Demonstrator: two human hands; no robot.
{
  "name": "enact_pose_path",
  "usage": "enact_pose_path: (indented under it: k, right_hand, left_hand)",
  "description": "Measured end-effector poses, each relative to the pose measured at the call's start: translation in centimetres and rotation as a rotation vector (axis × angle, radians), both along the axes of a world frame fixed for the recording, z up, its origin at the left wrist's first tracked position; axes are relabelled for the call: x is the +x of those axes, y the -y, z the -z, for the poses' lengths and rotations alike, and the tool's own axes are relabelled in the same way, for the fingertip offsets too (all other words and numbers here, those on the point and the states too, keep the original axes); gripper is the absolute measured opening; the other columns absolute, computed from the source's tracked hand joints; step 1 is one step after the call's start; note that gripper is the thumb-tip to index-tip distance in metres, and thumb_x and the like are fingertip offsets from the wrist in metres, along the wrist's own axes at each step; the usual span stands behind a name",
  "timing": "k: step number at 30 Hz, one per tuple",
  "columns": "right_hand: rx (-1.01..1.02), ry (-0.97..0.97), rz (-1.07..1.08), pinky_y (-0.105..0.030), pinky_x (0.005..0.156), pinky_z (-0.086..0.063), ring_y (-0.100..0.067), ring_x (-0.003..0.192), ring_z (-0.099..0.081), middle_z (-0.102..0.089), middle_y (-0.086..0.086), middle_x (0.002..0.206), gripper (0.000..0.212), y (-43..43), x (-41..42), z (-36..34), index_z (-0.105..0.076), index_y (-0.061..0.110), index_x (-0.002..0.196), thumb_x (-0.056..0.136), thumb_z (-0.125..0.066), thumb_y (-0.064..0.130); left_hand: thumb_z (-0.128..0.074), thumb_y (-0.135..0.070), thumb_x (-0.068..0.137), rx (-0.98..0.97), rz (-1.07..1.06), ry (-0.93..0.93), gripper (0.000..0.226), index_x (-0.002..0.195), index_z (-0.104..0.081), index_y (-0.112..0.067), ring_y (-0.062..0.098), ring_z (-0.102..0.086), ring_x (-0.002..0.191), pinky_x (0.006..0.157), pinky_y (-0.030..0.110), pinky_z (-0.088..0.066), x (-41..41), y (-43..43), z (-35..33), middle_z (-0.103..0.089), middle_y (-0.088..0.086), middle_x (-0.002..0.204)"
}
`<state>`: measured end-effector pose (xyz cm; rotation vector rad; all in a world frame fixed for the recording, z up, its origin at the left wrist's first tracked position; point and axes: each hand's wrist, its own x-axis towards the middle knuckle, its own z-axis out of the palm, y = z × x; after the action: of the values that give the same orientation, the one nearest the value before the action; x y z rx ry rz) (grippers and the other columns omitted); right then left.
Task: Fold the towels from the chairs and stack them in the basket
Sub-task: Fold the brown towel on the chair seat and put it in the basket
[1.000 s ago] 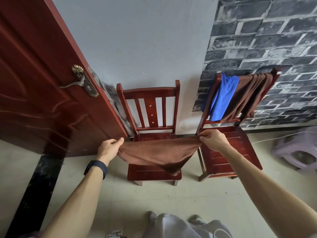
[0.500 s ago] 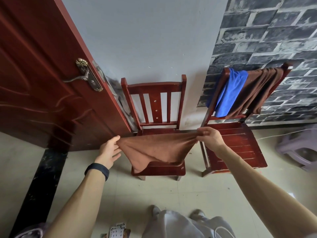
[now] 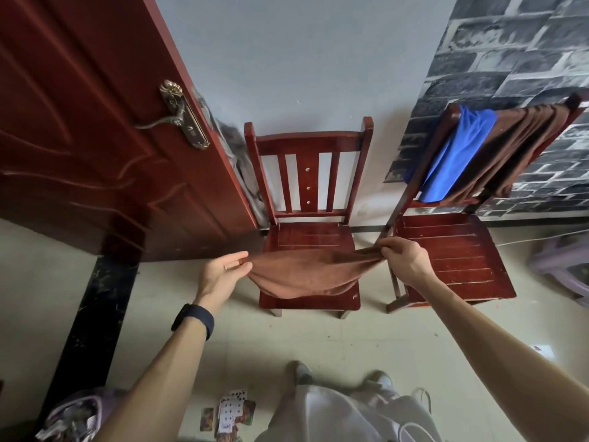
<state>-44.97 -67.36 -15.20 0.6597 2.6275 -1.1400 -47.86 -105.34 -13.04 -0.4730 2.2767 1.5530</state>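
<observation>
Brown towel [image 3: 306, 275] stretched between hands; right fingers [image 3: 387, 250] pinch corner, left fingers [image 3: 237, 261] loosely hold edge

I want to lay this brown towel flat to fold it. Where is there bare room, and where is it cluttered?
The slatted seat of the right-hand red wooden chair is bare; only its backrest carries the blue towel and a brown one. The tile between the chairs and the feet is open. The floor near the scattered playing cards is crowded.
</observation>
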Motion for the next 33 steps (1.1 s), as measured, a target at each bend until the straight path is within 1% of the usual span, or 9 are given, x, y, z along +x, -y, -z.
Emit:
enact_pose_path:
  k: [1, 3, 6, 10, 16, 22, 27, 30, 33]
  right_hand:
    - [-0.006, -0.002, -0.018, -0.02, 0.087, -0.044, -0.016, 0.098, -0.065, -0.074, 0.001, 0.11, 0.029, 0.3, 0.5, 0.2, -0.071, 0.019, 0.12, 0.093, -0.063, 0.017]
    - [0.051, -0.037, -0.036, -0.024, 0.09, -0.045, -0.017, 0.096, -0.064, -0.073, -0.002, 0.11, 0.031, 0.8, 1.7, 0.8, -0.071, 0.016, 0.121, 0.09, -0.067, 0.013]
    - [0.245, -0.134, -0.034, -0.037, 0.091, -0.049, -0.031, 0.099, -0.064, -0.073, -0.008, 0.105, 0.022, 1.1, 3.9, 2.4, -0.075, 0.013, 0.11, 0.091, -0.065, 0.011]
    - [0.294, -0.076, -0.027, -0.038, 0.082, -0.047, -0.034, 0.093, -0.064, -0.071, -0.01, 0.098, 0.016, 1.1, 5.5, 3.0, -0.076, 0.012, 0.104, 0.09, -0.069, 0.012]
    - [0.268, 0.14, -0.082, -0.037, 0.087, -0.048, -0.03, 0.1, -0.063, -0.068, -0.006, 0.105, 0.02, -0.7, 1.8, 3.4, -0.073, 0.019, 0.105, 0.089, -0.061, 0.021]
    - [0.244, 0.155, -0.056, -0.038, 0.082, -0.052, -0.034, 0.097, -0.064, -0.068, -0.007, 0.108, 0.023, -1.9, -7.4, 6.9, -0.072, 0.03, 0.106, 0.089, -0.056, 0.031]
    - [0.207, 0.179, 0.043, -0.036, 0.074, -0.046, -0.04, 0.089, -0.06, -0.07, -0.017, 0.103, 0.027, -1.4, -14.8, 13.8, -0.067, 0.025, 0.114, 0.093, -0.051, 0.028]
    - [0.128, 0.103, 0.13, -0.032, 0.069, -0.043, -0.034, 0.079, -0.06, -0.07, -0.013, 0.094, 0.022, -0.9, -17.6, 19.4, -0.065, 0.021, 0.111, 0.095, -0.05, 0.025]
    - [0.029, 0.046, 0.211, -0.036, 0.074, -0.056, -0.027, 0.076, -0.069, -0.073, -0.005, 0.093, 0.02, -0.4, -19.9, 24.9, -0.061, 0.023, 0.106, 0.094, -0.046, 0.029]
  left_hand:
    - [-0.077, -0.013, 0.085, -0.069, 0.061, -0.023, 0.031, 0.116, -0.073, -0.016, 0.012, -0.067, 0.102, 0.079, 0.004, -0.044, 0.3, 0.2, 0.2, -0.07, -0.001, 0.1]
    - [-0.078, -0.017, 0.084, -0.275, 0.161, -0.08, 0.024, 0.107, -0.077, -0.022, 0.009, -0.069, 0.093, 0.066, 0.001, -0.041, 1.1, 0.7, 0.8, -0.074, -0.002, 0.092]
    - [-0.075, -0.036, 0.084, -0.632, 0.229, -0.132, 0.012, 0.096, -0.076, -0.035, 0.013, -0.071, 0.092, 0.067, 0.02, -0.049, 2.3, 1.7, 1.9, -0.077, -0.011, 0.095]
    - [-0.068, -0.046, 0.087, -0.789, 0.24, -0.166, 0.015, 0.099, -0.072, -0.039, 0.025, -0.07, 0.086, 0.065, 0.029, -0.053, 2.6, 2.4, 2.7, -0.076, -0.009, 0.094]
    - [-0.068, -0.047, 0.08, -0.683, 0.373, 0.171, 0.009, 0.085, -0.068, -0.04, 0.018, -0.067, 0.094, 0.079, 0.03, -0.053, -1.6, 2.3, 4.5, -0.071, -0.018, 0.09]
    - [-0.063, -0.047, 0.085, -0.793, 0.242, 0.143, 0.013, 0.093, -0.067, -0.037, 0.027, -0.065, 0.097, 0.072, 0.028, -0.044, -10.2, -2.1, 7.2, -0.071, -0.01, 0.098]
    - [-0.063, -0.045, 0.083, -0.585, 0.006, 0.227, 0.015, 0.092, -0.066, -0.034, 0.022, -0.072, 0.071, 0.072, 0.034, -0.059, -15.9, -4.1, 14.6, -0.073, -0.009, 0.074]
    - [-0.067, -0.024, 0.092, -0.363, -0.178, 0.199, 0.013, 0.103, -0.067, -0.016, 0.02, -0.069, 0.058, 0.054, 0.026, -0.057, -19.0, -4.8, 19.6, -0.074, -0.001, 0.075]
    - [-0.066, -0.016, 0.094, -0.219, -0.292, 0.144, 0.009, 0.102, -0.062, -0.015, 0.016, -0.067, 0.06, 0.037, 0.013, -0.042, -21.8, -5.2, 24.2, -0.074, 0.009, 0.091]
